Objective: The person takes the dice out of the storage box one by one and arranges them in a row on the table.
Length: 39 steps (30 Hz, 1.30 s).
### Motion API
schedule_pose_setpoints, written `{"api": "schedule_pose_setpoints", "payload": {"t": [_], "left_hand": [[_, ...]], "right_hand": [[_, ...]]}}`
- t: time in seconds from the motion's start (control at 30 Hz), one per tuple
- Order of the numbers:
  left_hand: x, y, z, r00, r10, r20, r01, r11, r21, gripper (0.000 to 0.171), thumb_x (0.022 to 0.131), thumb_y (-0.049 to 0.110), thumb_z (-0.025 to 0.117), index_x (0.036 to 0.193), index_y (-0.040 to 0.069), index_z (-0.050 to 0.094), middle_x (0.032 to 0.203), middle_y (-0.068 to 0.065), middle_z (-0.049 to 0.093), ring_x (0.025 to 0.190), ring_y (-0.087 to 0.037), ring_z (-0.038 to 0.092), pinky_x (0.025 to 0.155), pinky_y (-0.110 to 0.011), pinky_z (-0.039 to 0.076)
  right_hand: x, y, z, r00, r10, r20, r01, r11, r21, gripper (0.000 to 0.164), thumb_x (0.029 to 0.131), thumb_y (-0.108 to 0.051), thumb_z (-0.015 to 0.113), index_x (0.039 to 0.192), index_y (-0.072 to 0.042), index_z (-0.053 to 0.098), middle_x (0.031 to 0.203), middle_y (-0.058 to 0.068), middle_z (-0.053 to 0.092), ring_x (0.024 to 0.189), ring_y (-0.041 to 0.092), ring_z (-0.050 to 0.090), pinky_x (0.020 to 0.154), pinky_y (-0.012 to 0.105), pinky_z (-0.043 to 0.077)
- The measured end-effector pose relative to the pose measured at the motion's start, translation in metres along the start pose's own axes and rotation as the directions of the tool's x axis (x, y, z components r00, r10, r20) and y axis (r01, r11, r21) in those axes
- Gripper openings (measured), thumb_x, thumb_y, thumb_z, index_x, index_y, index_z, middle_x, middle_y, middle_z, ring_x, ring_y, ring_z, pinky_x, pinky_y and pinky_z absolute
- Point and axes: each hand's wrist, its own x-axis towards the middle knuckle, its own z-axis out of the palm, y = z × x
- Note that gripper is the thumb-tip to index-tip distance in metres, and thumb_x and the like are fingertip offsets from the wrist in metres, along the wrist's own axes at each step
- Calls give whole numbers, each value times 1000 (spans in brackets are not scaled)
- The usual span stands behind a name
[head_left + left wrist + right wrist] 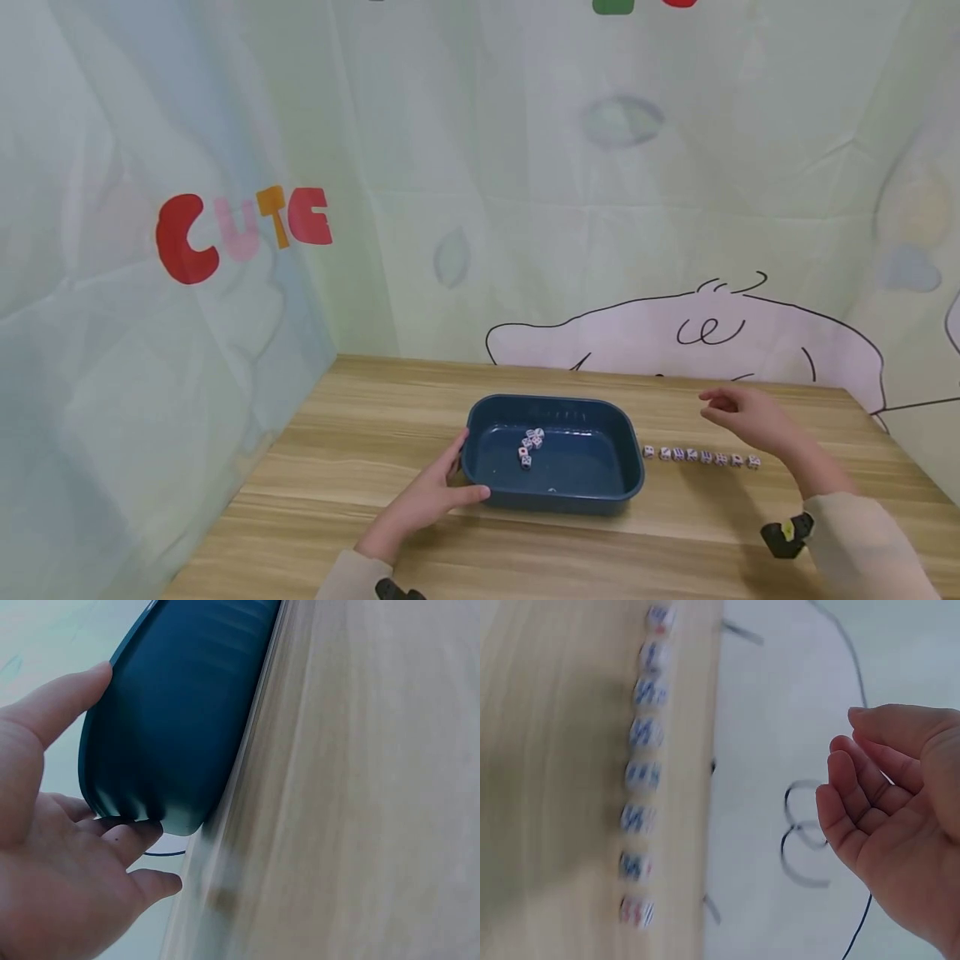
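Note:
A dark blue plastic basin [555, 503] stands on the table, with several white dice [532, 443] in a cluster on the left part of its floor. My left hand [427, 498] holds the basin's left end, thumb at the near corner of the rim and fingers along the side. In the left wrist view the left hand [71, 847] has its fingertips against the basin wall [172, 712]. To the basin's right runs a row of several dice [707, 457]. Above and behind that row hovers my right hand [753, 421], loosely curled, with nothing visible in it.
The wooden table [360, 417] meets a printed cloth backdrop [525, 208] at the back, and cloth also hangs on the left [112, 400]. The right end of the dice row lies below my right forearm [821, 475].

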Motion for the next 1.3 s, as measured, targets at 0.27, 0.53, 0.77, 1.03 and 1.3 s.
{"api": "schedule_pose_setpoints", "payload": {"t": [0.27, 0.53, 0.77, 1.03, 1.3], "left_hand": [[-1, 2, 0, 1000, 0, -5, 0, 1000, 10, 96, 85, 23, 75, 155, 6, 11, 158, -23, 13, 143, -42, 19, 114, -57, 17], [-1, 1, 0, 1000, 8, -11, -8, 1000, 27, 96, 85, 26, 75, 155, 5, 12, 157, -25, 15, 142, -44, 21, 113, -57, 19], [-1, -1, 0, 1000, 10, -8, -10, 1000, 20, 97, 85, 25, 75, 155, 6, 11, 158, -24, 13, 143, -42, 19, 114, -55, 19], [-2, -2, 1, 1000, 8, -14, -8, 1000, 28, 97, 85, 25, 75, 155, 7, 11, 158, -24, 14, 143, -43, 20, 114, -55, 19], [-1, -1, 0, 1000, 2, -2, -2, 1000, 24, 97, 85, 26, 75, 155, 8, 10, 158, -24, 14, 143, -42, 20, 114, -56, 19]], "right_hand": [[19, -40, 20, 996, -78, 43, 74, 994, 84, 28, 94, -15, 61, 115, 4, 63, 97, 9, 67, 88, 20, 61, 75, 36, 53], [30, -71, 43, 985, -157, 69, 147, 979, 141, 25, 93, -12, 63, 112, 4, 63, 90, 5, 66, 80, 15, 59, 70, 29, 52], [33, -93, 66, 981, -163, 105, 144, 975, 166, 23, 92, -13, 64, 110, 1, 65, 90, 3, 65, 79, 14, 57, 68, 27, 51], [41, -116, 93, 962, -215, 169, 180, 963, 199, 24, 93, -15, 64, 113, -2, 64, 90, 1, 64, 78, 14, 55, 69, 27, 50], [48, -135, 122, 929, -307, 209, 263, 941, 215, 20, 92, -11, 64, 109, 0, 65, 87, -1, 63, 76, 12, 55, 65, 25, 49]]}}
